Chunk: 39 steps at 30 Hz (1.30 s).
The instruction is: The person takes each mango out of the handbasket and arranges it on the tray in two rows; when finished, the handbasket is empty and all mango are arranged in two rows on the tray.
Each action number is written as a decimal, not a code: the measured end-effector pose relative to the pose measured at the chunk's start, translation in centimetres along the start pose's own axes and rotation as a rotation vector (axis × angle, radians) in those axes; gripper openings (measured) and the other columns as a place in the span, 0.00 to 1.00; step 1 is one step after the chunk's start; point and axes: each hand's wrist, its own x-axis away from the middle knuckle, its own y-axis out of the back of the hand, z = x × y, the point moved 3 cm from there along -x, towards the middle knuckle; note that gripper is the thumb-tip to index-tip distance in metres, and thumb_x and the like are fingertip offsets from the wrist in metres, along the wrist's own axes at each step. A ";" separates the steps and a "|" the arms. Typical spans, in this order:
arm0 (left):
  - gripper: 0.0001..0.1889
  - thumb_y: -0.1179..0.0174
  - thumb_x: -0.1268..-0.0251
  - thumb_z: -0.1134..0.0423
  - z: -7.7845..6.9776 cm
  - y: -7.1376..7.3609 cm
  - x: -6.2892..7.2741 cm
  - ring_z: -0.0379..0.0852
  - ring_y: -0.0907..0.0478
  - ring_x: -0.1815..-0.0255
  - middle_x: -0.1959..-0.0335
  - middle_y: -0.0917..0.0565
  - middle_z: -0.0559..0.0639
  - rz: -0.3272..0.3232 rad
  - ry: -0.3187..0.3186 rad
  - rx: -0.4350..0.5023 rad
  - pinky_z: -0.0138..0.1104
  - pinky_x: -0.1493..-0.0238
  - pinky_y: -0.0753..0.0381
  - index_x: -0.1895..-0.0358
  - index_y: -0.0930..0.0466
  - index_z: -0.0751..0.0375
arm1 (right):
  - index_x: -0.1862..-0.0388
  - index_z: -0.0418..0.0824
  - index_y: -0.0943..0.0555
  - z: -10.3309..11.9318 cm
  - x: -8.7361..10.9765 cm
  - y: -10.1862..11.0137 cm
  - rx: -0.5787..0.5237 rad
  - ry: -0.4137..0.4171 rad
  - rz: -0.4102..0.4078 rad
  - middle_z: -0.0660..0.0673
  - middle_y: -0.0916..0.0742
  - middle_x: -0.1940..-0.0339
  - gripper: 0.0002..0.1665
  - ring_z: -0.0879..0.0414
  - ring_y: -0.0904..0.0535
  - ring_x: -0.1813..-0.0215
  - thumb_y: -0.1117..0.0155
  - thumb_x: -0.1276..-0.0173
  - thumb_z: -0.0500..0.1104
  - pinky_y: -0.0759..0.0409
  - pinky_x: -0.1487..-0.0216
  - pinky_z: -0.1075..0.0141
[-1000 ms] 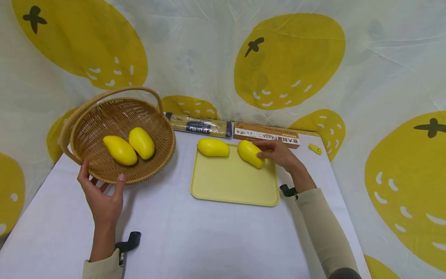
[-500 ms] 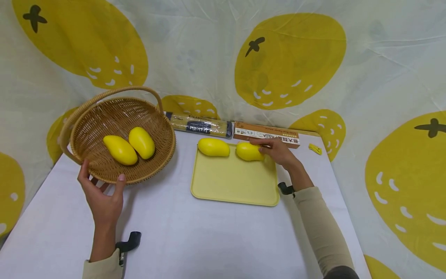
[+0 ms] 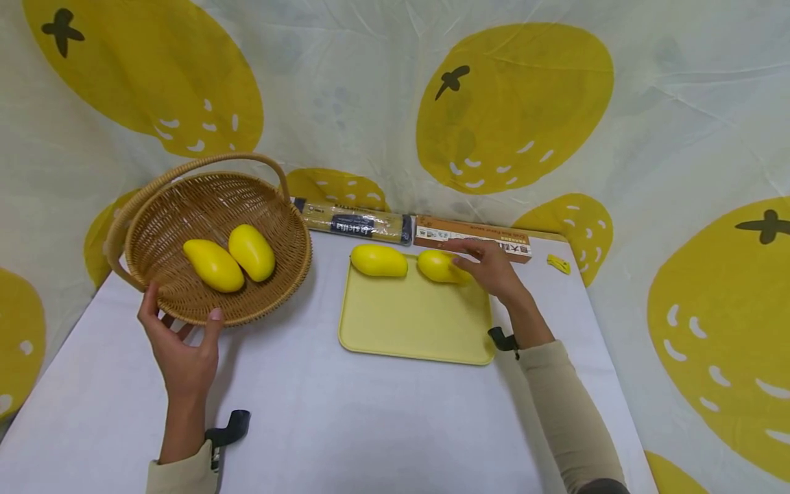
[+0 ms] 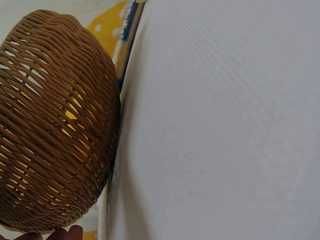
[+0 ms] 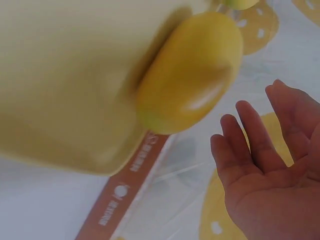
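Observation:
My left hand (image 3: 185, 353) grips the near rim of a wicker basket (image 3: 191, 206) with an arched handle, which is tilted toward me. Two yellow mangoes lie inside it, a left mango (image 3: 212, 265) and a right mango (image 3: 252, 252). In the left wrist view the basket's woven side (image 4: 55, 120) fills the left, with fingertips at its lower edge. Along the far side of a pale yellow tray (image 3: 413, 322) rest another two mangoes, a left one (image 3: 378, 261) and a right one (image 3: 438, 266). My right hand (image 3: 492, 271) is beside the latter, its fingers extended and apart from the mango (image 5: 192, 75).
Behind the tray lie a packet of spaghetti (image 3: 354, 224) and a brown and white pasta box (image 3: 432, 233). A small yellow object (image 3: 558, 264) is at the far right of the white-covered table (image 3: 370, 425). A fruit-print cloth (image 3: 345, 82) hangs behind.
The right mango on the tray has turned from slanting to lying more crosswise. My right hand has let go of it. The left hand and basket have stayed put.

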 end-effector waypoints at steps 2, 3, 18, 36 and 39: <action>0.50 0.29 0.37 0.64 0.0 0.0 0.0 0.53 0.32 0.25 0.16 0.40 0.45 0.000 0.005 -0.003 0.29 0.37 0.26 0.16 0.48 0.45 | 0.33 0.40 0.16 1.0 0.1 -0.2 0.008 0.026 -0.020 0.39 0.14 0.31 0.21 0.40 0.23 0.25 0.33 0.23 0.39 0.31 0.22 0.39; 0.50 0.29 0.37 0.64 0.0 0.0 0.0 0.53 0.32 0.25 0.16 0.40 0.45 0.000 0.007 -0.004 0.29 0.37 0.26 0.16 0.48 0.45 | 0.33 0.41 0.15 1.6 0.2 -0.3 0.011 0.039 -0.029 0.40 0.14 0.31 0.21 0.41 0.22 0.25 0.33 0.23 0.40 0.31 0.23 0.39; 0.49 0.29 0.36 0.65 -0.6 -0.1 0.3 0.55 0.32 0.24 0.16 0.41 0.46 -0.002 0.024 -0.026 0.29 0.36 0.27 0.16 0.49 0.44 | 0.31 0.50 0.16 9.1 0.5 -4.0 -0.063 0.153 -0.065 0.47 0.13 0.32 0.29 0.47 0.17 0.32 0.23 0.31 0.46 0.22 0.28 0.47; 0.50 0.29 0.37 0.65 -0.2 0.0 0.2 0.55 0.32 0.25 0.16 0.41 0.45 -0.002 0.025 -0.034 0.29 0.36 0.26 0.15 0.49 0.44 | 0.28 0.50 0.19 15.0 -1.4 -10.8 -0.206 0.344 -0.012 0.53 0.16 0.29 0.34 0.53 0.20 0.30 0.21 0.32 0.45 0.24 0.26 0.58; 0.50 0.29 0.37 0.64 -0.2 -0.1 0.1 0.55 0.32 0.25 0.16 0.40 0.45 -0.001 0.027 -0.034 0.29 0.36 0.26 0.15 0.49 0.44 | 0.27 0.50 0.20 15.8 -1.8 -11.8 -0.229 0.357 0.000 0.52 0.16 0.29 0.34 0.55 0.19 0.30 0.21 0.32 0.46 0.23 0.27 0.60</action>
